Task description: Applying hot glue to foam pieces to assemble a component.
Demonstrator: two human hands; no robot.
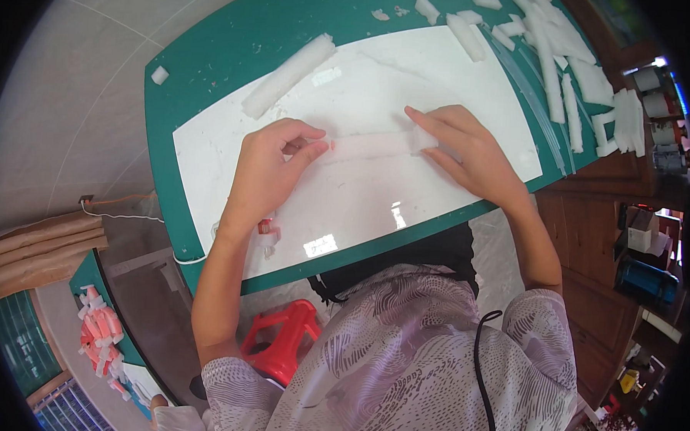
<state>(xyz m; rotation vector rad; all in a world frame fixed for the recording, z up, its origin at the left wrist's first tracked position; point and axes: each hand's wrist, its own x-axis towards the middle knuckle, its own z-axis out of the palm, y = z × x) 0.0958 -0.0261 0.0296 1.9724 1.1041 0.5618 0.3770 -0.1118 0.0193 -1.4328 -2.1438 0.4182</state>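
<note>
A soft white foam-like strip (371, 146) lies crosswise on the glossy white sheet, between my two hands. At its left end, my left hand (274, 155) is curled with thumb and forefinger pinched close together, beside a small pinkish spot. My right hand (471, 152) grips the other end, thumb below and fingers above, where a short paler piece (422, 139) stands up. A thicker white foam roll (289, 74) rests farther back, on the left. Near my left forearm lies a small red-and-clear object (267, 235), whose kind I cannot make out.
The white sheet (458, 89) covers much of the green table (214, 48). White foam strips (548, 62) and clear plastic strips (524, 85) are heaped at the far right. A red plastic stool (286, 336) stands below the front edge. Another person's sleeve (178, 422) shows lower left, near pink-and-white pieces (101, 328).
</note>
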